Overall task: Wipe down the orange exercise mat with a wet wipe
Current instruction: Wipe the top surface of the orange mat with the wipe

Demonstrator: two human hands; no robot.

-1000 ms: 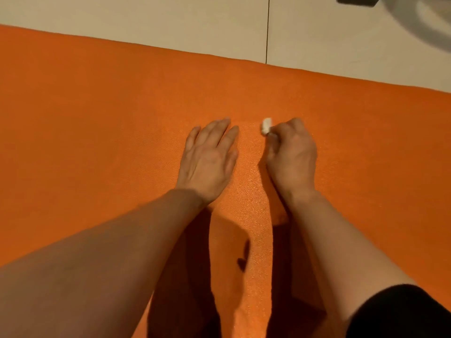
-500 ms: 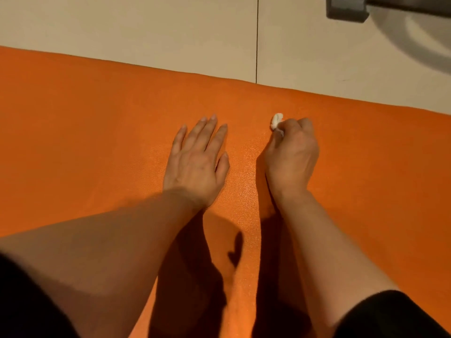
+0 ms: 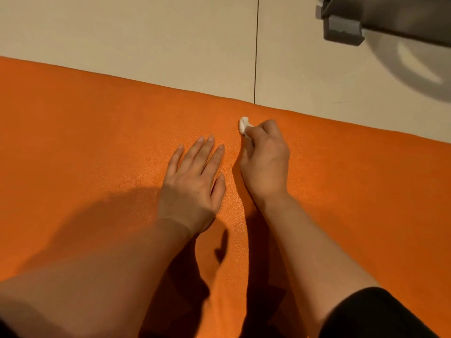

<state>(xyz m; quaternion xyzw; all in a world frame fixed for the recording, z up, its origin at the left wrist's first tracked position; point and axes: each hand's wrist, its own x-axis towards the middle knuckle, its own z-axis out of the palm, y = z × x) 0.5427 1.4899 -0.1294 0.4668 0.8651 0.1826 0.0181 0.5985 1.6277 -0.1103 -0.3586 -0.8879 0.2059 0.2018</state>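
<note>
The orange exercise mat (image 3: 85, 142) fills most of the head view. My left hand (image 3: 192, 181) lies flat on it near the middle, fingers straight and spread. Just to its right, my right hand (image 3: 266, 159) is curled round a small wadded white wet wipe (image 3: 244, 125), whose end sticks out past the knuckles and touches the mat close to the far edge. Most of the wipe is hidden inside the fist.
Beige floor tiles (image 3: 146, 40) lie beyond the mat's far edge, with a dark grout line. A grey piece of equipment (image 3: 346, 28) stands at the top right. A black sleeve or garment (image 3: 371, 315) shows at the bottom right.
My view has tilted so more floor shows beyond the mat. My right hand with the wipe sits a little nearer the far edge. The left hand has stayed flat.
</note>
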